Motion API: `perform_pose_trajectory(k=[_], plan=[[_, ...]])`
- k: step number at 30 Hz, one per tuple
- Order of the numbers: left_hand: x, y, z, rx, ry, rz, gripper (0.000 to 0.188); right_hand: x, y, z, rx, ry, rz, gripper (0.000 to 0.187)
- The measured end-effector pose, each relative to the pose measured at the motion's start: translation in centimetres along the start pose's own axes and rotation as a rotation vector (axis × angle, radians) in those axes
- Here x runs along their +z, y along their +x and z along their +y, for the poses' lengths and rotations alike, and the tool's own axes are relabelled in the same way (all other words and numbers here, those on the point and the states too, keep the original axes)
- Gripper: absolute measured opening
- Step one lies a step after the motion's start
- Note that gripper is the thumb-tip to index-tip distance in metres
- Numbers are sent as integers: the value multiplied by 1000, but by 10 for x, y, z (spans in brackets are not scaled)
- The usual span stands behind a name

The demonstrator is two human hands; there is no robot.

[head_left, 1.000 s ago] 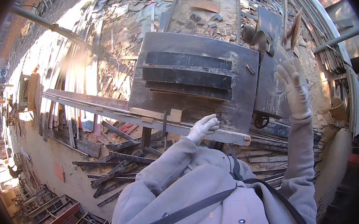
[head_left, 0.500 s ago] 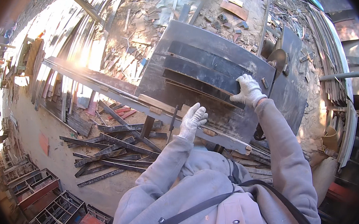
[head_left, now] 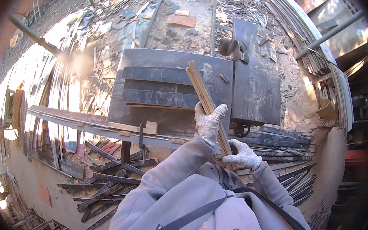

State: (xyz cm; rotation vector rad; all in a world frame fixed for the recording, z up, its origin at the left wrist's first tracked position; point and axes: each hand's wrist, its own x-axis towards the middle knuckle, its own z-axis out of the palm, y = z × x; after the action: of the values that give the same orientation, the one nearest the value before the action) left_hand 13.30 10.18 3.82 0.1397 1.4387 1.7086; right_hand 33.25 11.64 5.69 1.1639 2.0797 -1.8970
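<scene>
My left hand [head_left: 208,122], in a white glove, is closed around the middle of a plywood strip [head_left: 202,86] with brown layered edges. Lower down, near the strip's near end, my right hand [head_left: 242,154], gloved too, grips it with the thumb over its side. The strip slants up and away over the dark metal worktable [head_left: 143,57]; whether it is one piece or several pressed together, I cannot tell. Several black-faced strips [head_left: 160,97] lie side by side on the tabletop, left of my hands.
A wooden fence [head_left: 67,117] with a clamp [head_left: 141,139] runs along the table's near left edge. Right of the table are a second dark plate [head_left: 257,90] and a handwheel [head_left: 241,130]. Black strips [head_left: 106,184] litter the ground at left; more are stacked [head_left: 279,141] at right.
My right hand has left the strips on the table and come down toward my body. Both hands now hold a plywood strip; my left hand was empty before. The view has turned right.
</scene>
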Motion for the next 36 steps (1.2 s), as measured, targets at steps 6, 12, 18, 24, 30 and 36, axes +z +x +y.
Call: perform_pose_trajectory(k=[6,12,18,24,30,36], plan=[[62,-74,-3,80,-42,-344,45,-19,-72,49,-48,38,183,80],[88,-121,-15,100,84,-474,48,-20,-104,103,-111,10,249,83],[101,-110,-26,68,75,-530,49,-25,-110,102,-31,21,294,82],[118,-81,-16,-20,18,-618,33,-29,-103,69,22,71,412,86],[127,-57,-11,-107,-13,-632,35,-40,-90,62,90,38,417,88],[130,-45,-29,-139,-81,-638,40,-49,-90,67,127,9,391,90]])
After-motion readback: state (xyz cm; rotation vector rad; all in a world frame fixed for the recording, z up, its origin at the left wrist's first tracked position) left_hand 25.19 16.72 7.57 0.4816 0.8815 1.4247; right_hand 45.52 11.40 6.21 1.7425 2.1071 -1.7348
